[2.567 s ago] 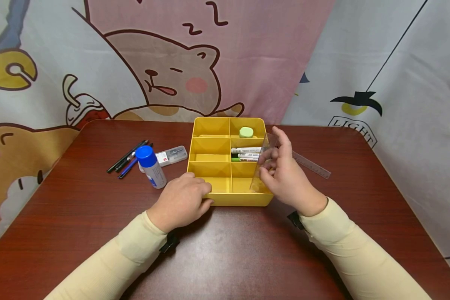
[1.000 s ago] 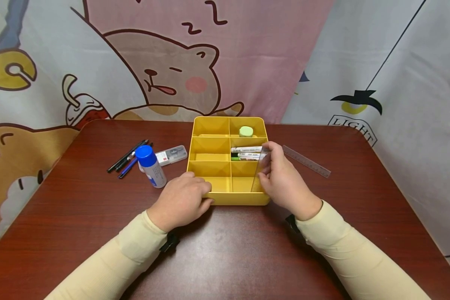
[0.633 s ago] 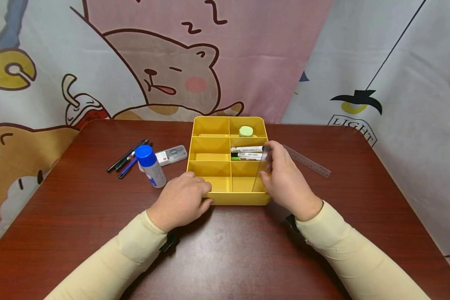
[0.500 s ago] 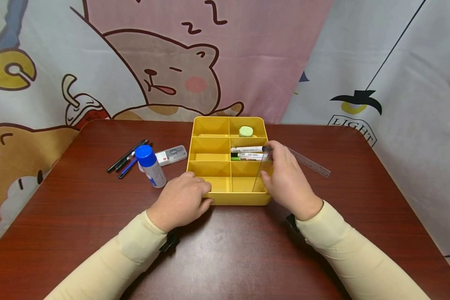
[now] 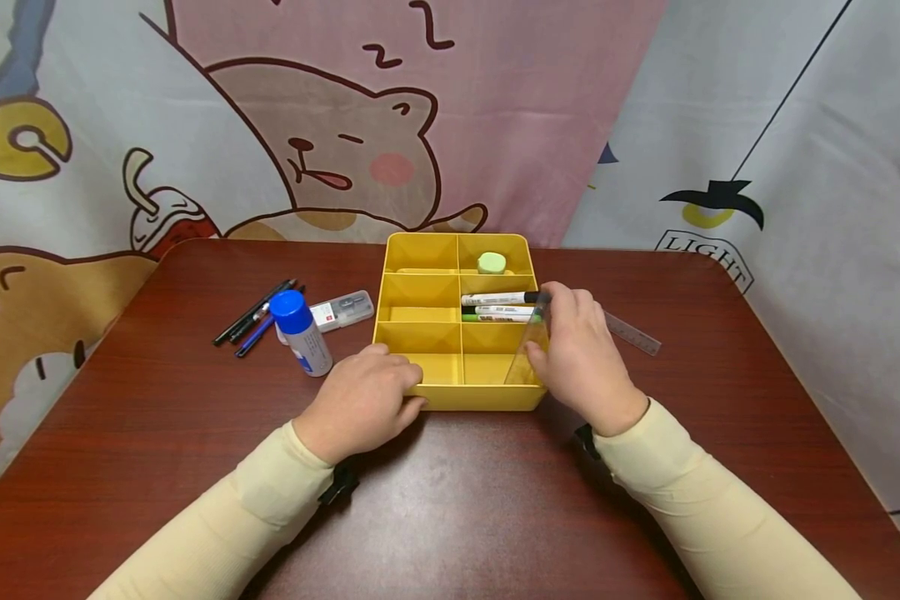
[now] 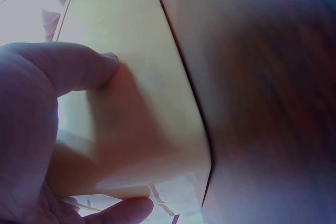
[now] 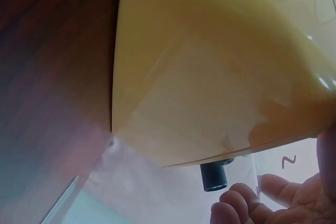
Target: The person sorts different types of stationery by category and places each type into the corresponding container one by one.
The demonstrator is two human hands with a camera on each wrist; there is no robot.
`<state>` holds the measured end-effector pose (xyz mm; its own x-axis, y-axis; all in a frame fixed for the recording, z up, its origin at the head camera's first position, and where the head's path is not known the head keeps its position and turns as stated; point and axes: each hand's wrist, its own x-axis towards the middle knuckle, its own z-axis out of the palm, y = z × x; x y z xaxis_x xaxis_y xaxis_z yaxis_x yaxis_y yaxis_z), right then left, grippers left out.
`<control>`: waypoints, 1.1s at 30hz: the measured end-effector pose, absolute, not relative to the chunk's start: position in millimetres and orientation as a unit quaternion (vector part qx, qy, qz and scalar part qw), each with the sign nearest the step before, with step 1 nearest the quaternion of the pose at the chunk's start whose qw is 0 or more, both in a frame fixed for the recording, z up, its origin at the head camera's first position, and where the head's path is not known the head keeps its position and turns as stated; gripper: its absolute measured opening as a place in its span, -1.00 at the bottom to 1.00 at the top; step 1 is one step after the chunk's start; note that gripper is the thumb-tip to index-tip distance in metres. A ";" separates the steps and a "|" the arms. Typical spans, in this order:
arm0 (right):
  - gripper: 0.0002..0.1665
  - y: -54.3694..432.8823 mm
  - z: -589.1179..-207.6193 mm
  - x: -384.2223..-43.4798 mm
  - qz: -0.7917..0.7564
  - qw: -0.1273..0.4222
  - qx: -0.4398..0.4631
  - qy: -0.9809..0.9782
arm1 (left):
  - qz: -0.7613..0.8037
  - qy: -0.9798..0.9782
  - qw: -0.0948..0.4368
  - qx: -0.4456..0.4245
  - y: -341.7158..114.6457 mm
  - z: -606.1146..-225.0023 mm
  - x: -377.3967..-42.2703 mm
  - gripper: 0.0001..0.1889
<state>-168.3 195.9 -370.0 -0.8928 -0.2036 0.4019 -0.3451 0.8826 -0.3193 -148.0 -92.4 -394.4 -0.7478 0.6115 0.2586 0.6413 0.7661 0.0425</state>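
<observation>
A yellow divided storage box (image 5: 480,400) stands on the table. My left hand (image 5: 363,400) grips its front left corner, with the thumb pressed on the front wall (image 6: 131,124) in the left wrist view. At the box's right side, my right hand (image 5: 585,354) holds a thin clear plastic plate (image 5: 527,354) between thumb and fingers. The plate slants in the front right compartment, its lower end near the front wall. White markers (image 5: 495,298) with black and green caps lie in the middle right compartment. A light green rounded piece (image 5: 492,263) sits in the back right one.
Left of the box stands a blue-capped bottle (image 5: 302,333), partly in front of a clear compass case (image 5: 345,311). Several pens (image 5: 253,315) lie farther left. A clear ruler (image 5: 633,332) lies right of the box, partly hidden by my right hand. A printed cloth (image 5: 532,125) hangs behind the table.
My right hand came down to the box with the clear plate, then shifted slightly right, tipping the plate's upper end toward the right wall. More of the markers shows. My left hand stayed put.
</observation>
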 end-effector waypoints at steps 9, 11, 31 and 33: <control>-0.17 197.3 -368.7 -168.2 0.201 0.175 0.140 -0.954 | -0.064 -0.934 0.112 -0.334 -92.2 -394.2 -147.9 -0.68; -0.17 197.6 -367.8 -168.7 0.203 0.168 0.137 -0.955 | -0.064 -0.934 0.113 -0.334 -92.2 -394.2 -148.0 -0.68; -0.45 202.8 -356.2 -170.3 0.224 0.154 0.114 -0.956 | -0.065 -0.933 0.112 -0.336 -92.0 -393.1 -148.0 -0.69; -0.48 202.6 -354.8 -170.7 0.235 0.147 0.104 -0.955 | -0.065 -0.933 0.112 -0.336 -92.2 -393.3 -148.1 -0.69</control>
<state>-170.7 202.6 -354.8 -0.9355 -0.1295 0.3288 -0.2674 0.8677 -0.4191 -148.1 -92.2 -393.3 -0.7492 0.6119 0.2535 0.6412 0.7660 0.0462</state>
